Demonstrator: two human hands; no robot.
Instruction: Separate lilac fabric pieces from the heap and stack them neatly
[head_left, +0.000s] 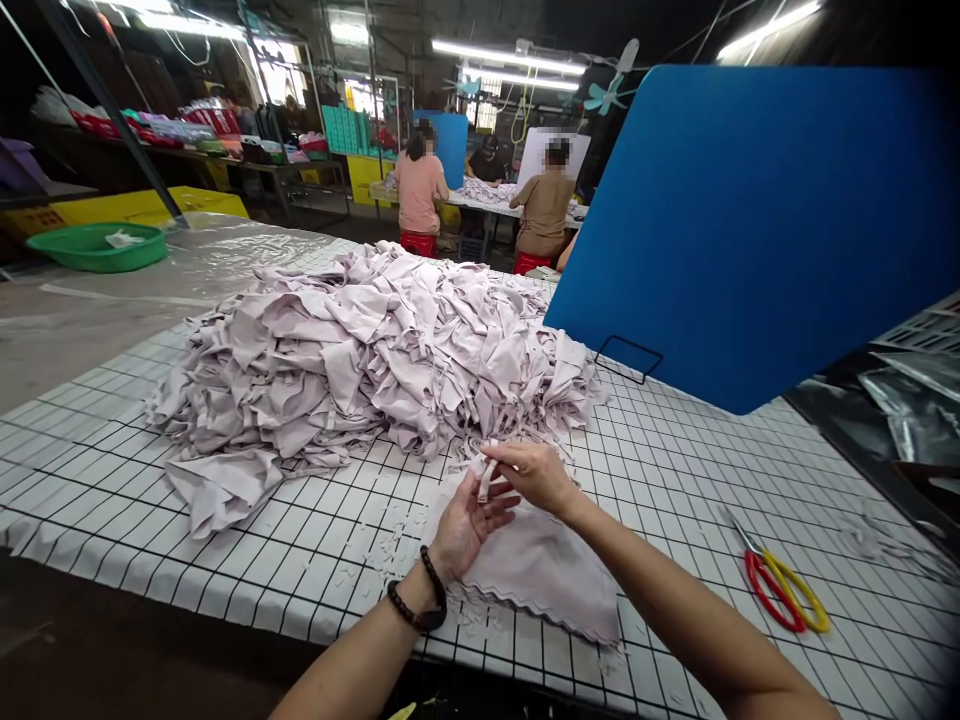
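Hands (466, 525) (538, 475) holding strap (485, 483), gridded table (675, 470), tube lights (510, 57)

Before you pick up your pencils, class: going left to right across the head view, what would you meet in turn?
Green basin → loose fabric piece before the pile → dark beaded bracelet → left hand → right hand → red-and-yellow scissors.

Our head view
We look forward and down across the table (712, 450), close to left hand (459, 535) and right hand (541, 476).
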